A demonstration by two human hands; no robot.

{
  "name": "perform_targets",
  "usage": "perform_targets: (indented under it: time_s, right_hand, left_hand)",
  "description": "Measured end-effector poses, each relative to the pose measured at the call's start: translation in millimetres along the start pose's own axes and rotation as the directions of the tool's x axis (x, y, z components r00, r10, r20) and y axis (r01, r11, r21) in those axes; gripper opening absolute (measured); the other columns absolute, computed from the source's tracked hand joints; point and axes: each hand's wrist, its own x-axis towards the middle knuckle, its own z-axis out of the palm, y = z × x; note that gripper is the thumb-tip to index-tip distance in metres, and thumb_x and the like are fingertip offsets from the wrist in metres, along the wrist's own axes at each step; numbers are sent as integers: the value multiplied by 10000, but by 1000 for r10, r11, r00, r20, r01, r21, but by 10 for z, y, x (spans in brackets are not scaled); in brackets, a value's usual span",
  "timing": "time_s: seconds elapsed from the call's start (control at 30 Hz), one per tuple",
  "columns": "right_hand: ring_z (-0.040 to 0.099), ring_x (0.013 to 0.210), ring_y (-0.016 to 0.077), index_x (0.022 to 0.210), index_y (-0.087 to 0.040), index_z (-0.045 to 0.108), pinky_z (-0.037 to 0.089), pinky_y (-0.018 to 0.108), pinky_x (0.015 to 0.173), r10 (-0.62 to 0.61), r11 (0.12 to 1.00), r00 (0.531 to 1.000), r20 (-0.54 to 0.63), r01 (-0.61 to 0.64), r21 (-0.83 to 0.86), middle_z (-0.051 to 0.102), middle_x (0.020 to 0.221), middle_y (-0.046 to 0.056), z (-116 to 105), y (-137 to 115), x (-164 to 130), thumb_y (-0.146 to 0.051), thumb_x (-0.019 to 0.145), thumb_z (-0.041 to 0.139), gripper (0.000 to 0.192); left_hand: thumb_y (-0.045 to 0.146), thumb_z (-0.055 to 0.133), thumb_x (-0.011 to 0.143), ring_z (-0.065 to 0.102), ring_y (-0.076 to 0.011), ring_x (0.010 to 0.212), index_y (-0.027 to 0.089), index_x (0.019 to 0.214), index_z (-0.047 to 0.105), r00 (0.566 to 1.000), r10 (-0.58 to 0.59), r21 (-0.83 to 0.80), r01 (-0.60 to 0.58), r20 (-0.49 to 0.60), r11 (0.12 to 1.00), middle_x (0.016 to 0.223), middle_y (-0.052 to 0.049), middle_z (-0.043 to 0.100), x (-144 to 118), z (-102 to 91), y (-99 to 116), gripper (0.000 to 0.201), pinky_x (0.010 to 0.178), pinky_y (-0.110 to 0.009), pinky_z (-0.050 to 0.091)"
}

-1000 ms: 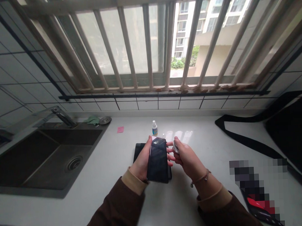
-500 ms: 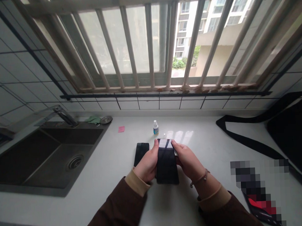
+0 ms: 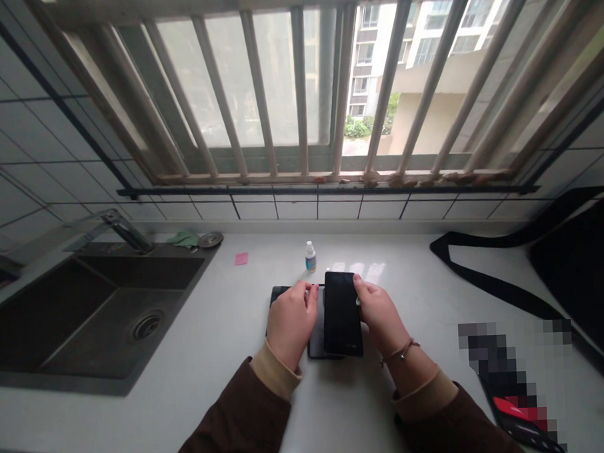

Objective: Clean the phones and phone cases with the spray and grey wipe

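Note:
My right hand [image 3: 380, 310] is closed around the right edge of a black smartphone [image 3: 343, 318], its dark face towards me and its thumb at the upper corner. Partly behind that phone is a flat dark-grey slab with a black rim [image 3: 318, 342]; I cannot tell whether it lies on the counter or is held. My left hand [image 3: 291, 320] is beside the slab's left edge, with thumb and fingers pinched together near its top; what they hold, if anything, is hidden. A second black phone [image 3: 279, 292] lies on the counter, mostly covered by my left hand.
Behind the phones stands a small white bottle [image 3: 310, 257]. A pink paper note [image 3: 241, 258] lies left of it. The sink [image 3: 194, 271] with its faucet [image 3: 127, 233] is at left. A black strap [image 3: 489, 288] and a blurred-out item with red [image 3: 515, 407] lie at right.
Both hands held the phone's sides before. The left hand has let go of it and turned into a pinch; the phone has moved slightly right and up, and the grey slab now shows.

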Motion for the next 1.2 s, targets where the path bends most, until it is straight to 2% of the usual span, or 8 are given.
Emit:
perform_targets:
  time_s: [0.13, 0.23, 0.37, 0.47, 0.67, 0.9, 1.2]
  right_hand:
    - [673, 668, 248, 898, -137, 797, 476, 296, 556, -30, 996, 1000, 5, 30, -83, 759, 757, 109, -49, 51, 50, -861, 873, 514, 778]
    - [656, 676, 237, 891, -134, 795, 452, 285, 573, -22, 987, 999, 32, 27, -158, 752, 757, 101, -52, 71, 61, -848, 896, 483, 779]
    - [629, 661, 222, 832, -149, 783, 418, 279, 574, -27, 967, 999, 43, 37, -253, 725, 713, 79, -45, 100, 80, -810, 933, 447, 748]
    - [629, 666, 223, 812, -158, 781, 413, 286, 585, -32, 948, 998, 46, 45, -314, 721, 705, 75, -50, 118, 102, -762, 964, 425, 717]
    - [648, 698, 237, 794, -168, 773, 407, 297, 610, -24, 926, 998, 59, 44, -376, 731, 711, 78, -49, 113, 114, -713, 986, 406, 685]
    - [662, 722, 241, 806, -168, 788, 426, 302, 653, -40, 903, 996, 75, 68, -424, 743, 740, 91, -59, 107, 128, -674, 1005, 392, 673]
    - [614, 657, 227, 733, -186, 745, 383, 299, 590, -40, 872, 995, 87, 78, -483, 702, 664, 74, -59, 136, 138, -666, 1015, 364, 674]
  left_hand:
    - [363, 528, 1070, 719, -222, 811, 224, 997, 708, 999, 12, 200, -19, 35, 980, 909, -58, 771, -38, 42, -18, 239, 718, -313, 446]
    - [356, 540, 1066, 725, -222, 884, 229, 960, 696, 998, 20, 231, -32, 55, 972, 967, -59, 769, -52, 72, -26, 228, 764, -310, 464]
    - [330, 540, 1063, 724, -232, 936, 220, 1027, 694, 997, 6, 259, -24, 71, 966, 1021, -82, 767, -55, 92, -41, 193, 793, -310, 471]
    - [315, 531, 1062, 731, -253, 926, 208, 1044, 691, 995, 6, 262, -33, 103, 964, 1008, -100, 767, -60, 111, -55, 194, 783, -323, 473]
    - [227, 530, 1040, 733, -260, 906, 201, 945, 683, 983, 27, 216, -67, 181, 974, 947, -97, 759, -62, 150, -50, 181, 805, -334, 482]
    - [204, 571, 1012, 720, -272, 966, 178, 1036, 668, 990, 36, 237, -69, 139, 969, 1022, -112, 727, -78, 176, -73, 103, 845, -347, 499]
    - [92, 498, 984, 720, -254, 974, 180, 998, 678, 973, 61, 141, -94, 222, 985, 1015, -110, 737, -76, 220, -79, 201, 877, -338, 504]
